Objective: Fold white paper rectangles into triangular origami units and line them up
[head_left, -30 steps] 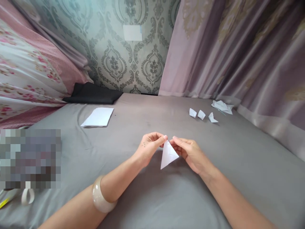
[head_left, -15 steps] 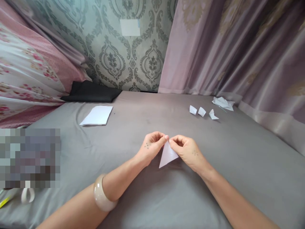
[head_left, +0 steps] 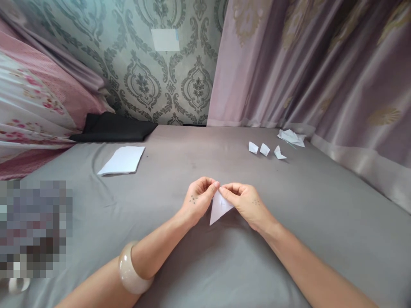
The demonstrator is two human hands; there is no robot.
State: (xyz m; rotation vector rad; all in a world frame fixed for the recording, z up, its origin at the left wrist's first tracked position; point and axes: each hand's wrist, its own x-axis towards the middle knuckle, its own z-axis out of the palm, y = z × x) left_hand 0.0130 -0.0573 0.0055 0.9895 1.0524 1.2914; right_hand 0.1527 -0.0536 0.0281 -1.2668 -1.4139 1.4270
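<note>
A white paper folded into a triangle is held just above the grey sheet, its long point aimed down toward me. My left hand pinches the top corner from the left, fingers closed. My right hand pinches the same top edge from the right, fingers curled on the paper. The fingertips of both hands almost meet at the top corner. A pale bangle sits on my left forearm.
A flat stack of white paper lies at the back left, by a black cloth. Three small folded paper pieces and a crumpled paper pile lie at the back right near the curtain. A blurred-out patch covers the lower left.
Both hands have closed in on the triangle's top corner, fingertips now nearly touching. My view has shifted slightly to the right and down.
</note>
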